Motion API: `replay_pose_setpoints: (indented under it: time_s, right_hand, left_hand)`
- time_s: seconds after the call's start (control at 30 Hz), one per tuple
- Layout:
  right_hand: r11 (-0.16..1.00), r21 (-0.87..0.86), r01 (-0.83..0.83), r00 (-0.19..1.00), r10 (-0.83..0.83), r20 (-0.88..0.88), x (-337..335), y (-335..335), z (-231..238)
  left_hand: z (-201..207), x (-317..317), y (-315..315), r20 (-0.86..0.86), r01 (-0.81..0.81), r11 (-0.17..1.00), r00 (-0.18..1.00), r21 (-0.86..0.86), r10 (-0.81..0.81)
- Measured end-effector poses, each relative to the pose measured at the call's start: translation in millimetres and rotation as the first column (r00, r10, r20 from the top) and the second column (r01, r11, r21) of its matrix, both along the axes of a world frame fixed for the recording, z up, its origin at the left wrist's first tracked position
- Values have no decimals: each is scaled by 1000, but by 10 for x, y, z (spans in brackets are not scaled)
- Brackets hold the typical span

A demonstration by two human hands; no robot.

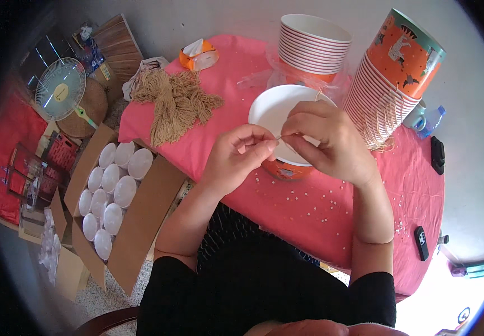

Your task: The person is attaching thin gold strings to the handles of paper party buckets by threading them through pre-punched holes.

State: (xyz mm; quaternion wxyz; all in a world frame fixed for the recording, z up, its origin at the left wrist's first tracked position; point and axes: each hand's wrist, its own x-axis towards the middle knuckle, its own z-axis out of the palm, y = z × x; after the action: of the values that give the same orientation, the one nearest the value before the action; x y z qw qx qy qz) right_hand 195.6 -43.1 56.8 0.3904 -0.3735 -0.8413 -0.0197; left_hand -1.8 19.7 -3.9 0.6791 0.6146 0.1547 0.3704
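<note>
An orange paper bucket (pixel 269 106) with a white inside stands on the pink cloth in front of me. Over its mouth my left hand (pixel 236 157) and my right hand (pixel 331 140) meet, fingertips nearly touching. Both are closed in a pinch on a thin string (pixel 279 138), of which only a short piece shows between them. Part of the bucket's rim is hidden behind my right hand. Further left on the cloth lies a loose heap of tan strings (pixel 177 103).
Stacked white-rimmed buckets (pixel 315 53) stand behind, and a tall leaning stack (pixel 401 61) with hanging strings at right. Small white bits (pixel 320 211) dot the cloth. A remote control (pixel 421 243) lies near the right edge. An open carton (pixel 147 215) of translucent plastic pieces stands left.
</note>
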Motion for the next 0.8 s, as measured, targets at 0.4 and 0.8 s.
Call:
replay_pose_setpoints:
  time_s: [0.4,0.8]
  right_hand:
    - [997,-63,-36,998,33,-45,66,-67,72]
    - [1000,20,14,999,-15,36,-103,19,-63]
  left_hand:
    - [-43,-60,-41,42,-50,997,998,59,48]
    - [-61,-74,-68,95,89,984,993,-156,-75]
